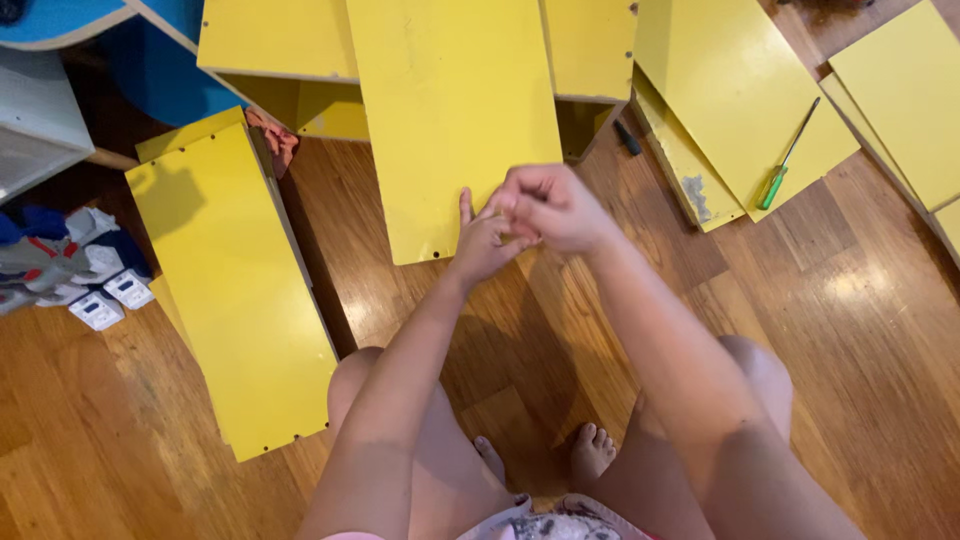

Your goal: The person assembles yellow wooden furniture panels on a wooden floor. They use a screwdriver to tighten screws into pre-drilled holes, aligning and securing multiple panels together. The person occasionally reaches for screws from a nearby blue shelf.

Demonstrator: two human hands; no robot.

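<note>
My left hand (482, 240) and my right hand (548, 205) meet just above the near edge of a long yellow panel (450, 110) lying on the wooden floor. The right hand's fingers curl over the left hand's fingertips, pinching something too small to make out. Both hands hover near the panel's near right corner, where small screw holes show. My bare knees and feet are below, on the floor.
Another yellow panel (235, 290) lies to the left, more yellow panels (735, 90) at the right. A green-handled screwdriver (787, 160) rests on one. A black tool (627, 137), a reddish cloth (277, 140), clothes (60, 255) and two white devices (110, 300) lie around.
</note>
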